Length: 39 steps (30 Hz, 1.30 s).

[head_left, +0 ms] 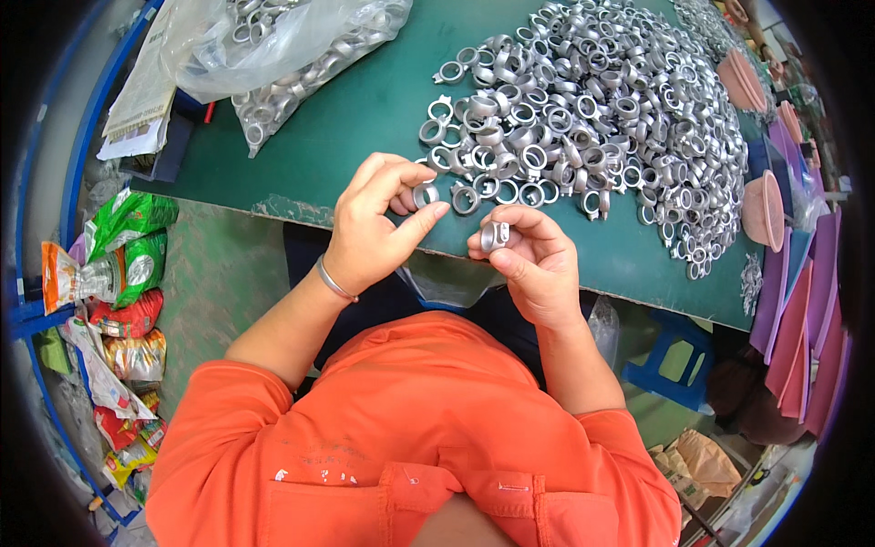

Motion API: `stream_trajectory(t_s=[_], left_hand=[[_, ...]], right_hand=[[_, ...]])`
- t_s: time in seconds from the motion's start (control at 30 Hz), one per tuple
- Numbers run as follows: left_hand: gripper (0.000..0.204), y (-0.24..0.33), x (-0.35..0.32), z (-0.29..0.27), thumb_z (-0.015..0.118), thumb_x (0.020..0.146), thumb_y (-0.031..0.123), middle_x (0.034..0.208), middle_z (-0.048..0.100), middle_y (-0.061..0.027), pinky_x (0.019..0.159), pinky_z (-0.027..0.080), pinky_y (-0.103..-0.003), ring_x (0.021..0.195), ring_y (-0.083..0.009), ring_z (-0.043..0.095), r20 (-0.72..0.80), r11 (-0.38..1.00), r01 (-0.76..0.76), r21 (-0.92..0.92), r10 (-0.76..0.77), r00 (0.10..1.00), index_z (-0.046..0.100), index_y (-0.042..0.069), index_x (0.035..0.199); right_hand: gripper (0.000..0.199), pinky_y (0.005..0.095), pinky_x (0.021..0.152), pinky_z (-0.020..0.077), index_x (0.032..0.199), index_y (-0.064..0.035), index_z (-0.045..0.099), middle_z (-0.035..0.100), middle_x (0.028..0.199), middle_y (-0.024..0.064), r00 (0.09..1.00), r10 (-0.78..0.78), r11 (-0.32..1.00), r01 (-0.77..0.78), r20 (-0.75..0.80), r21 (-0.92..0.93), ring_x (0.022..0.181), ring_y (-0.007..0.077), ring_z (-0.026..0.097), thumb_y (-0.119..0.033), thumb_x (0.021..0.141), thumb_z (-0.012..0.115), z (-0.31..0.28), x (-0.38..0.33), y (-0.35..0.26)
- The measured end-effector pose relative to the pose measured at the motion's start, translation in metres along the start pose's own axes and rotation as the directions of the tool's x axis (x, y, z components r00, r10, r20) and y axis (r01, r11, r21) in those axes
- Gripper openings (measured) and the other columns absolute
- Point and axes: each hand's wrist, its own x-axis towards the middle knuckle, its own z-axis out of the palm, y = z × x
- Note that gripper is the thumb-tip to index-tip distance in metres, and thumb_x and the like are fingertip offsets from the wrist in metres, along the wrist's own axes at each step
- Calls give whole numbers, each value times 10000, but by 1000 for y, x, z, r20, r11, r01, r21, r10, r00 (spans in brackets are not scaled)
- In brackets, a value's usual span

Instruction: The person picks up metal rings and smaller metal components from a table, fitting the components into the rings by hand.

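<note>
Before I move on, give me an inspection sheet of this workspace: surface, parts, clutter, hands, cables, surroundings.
Surface: green table, coating chipped along the near edge.
Job's things: large heap of metal rings, right of centre.
Clutter: papers and clear plastic bag at upper left.
Left hand: at one ring, grip unclear.
Right hand: pinching another ring.
Cables: nothing seen.
Surroundings: coloured packets at left; blue stool at lower right; pink and purple sheets at far right.

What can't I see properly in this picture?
All in the head view:
Ring in right hand: partly hidden by fingers.
Pile: lower rings hidden by those on top.
Bag: top cut off by the upper edge.
Legs: mostly hidden by the shirt and table.
</note>
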Motion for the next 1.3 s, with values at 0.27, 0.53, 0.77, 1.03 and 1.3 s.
stream_trajectory(t_s=[0.27, 0.53, 0.77, 1.03, 1.3], left_hand=[[267, -8, 2, -4, 701, 810, -35, 1080, 555, -78, 799, 527, -248, 915, -120, 602, 81, 959, 111, -260, -93, 992, 648, -34, 1072], [237, -5, 5, -4, 706, 810, -22, 1070, 577, -75, 797, 549, -250, 910, -124, 624, 76, 948, 151, -281, -135, 988, 659, -34, 1042], [231, -4, 3, -5, 702, 813, -23, 1054, 584, -70, 803, 555, -247, 916, -125, 629, 67, 946, 158, -283, -145, 987, 656, -33, 1039], [181, -10, 1, 1, 711, 803, -27, 1043, 592, -74, 796, 561, -250, 892, -128, 649, 11, 854, 181, -488, -201, 980, 663, -37, 978], [127, -5, -9, -8, 680, 797, -101, 1091, 625, -151, 861, 538, -300, 976, -185, 634, 117, 697, 224, -681, -198, 973, 671, -41, 908]], right_hand=[[413, 374, 946, 508, 1157, -9, 530, 571, 1188, 146, 992, -112, 993, 114, 61, -32, 1102, 282, 607, 141, 790, 647, -4, 2, 6], [278, 317, 753, 566, 1160, -16, 517, 600, 1044, 160, 995, 96, 984, -99, 25, 149, 901, 257, 660, -45, 902, 614, 0, 0, -12], [94, 178, 408, 338, 928, -28, 582, 560, 661, -14, 855, 517, 784, -495, -46, -375, 473, 32, 478, -112, 911, 621, 16, -18, -34], [187, 341, 560, 451, 967, -52, 629, 553, 812, 82, 913, -203, -88, 342, 353, -936, 666, 264, 548, -9, 791, 672, 29, -1, -21], [202, 378, 700, 468, 822, -5, 618, 588, 960, 130, 827, -337, -131, 432, 449, -893, 815, 300, 557, 14, 677, 756, 18, 29, -4]])
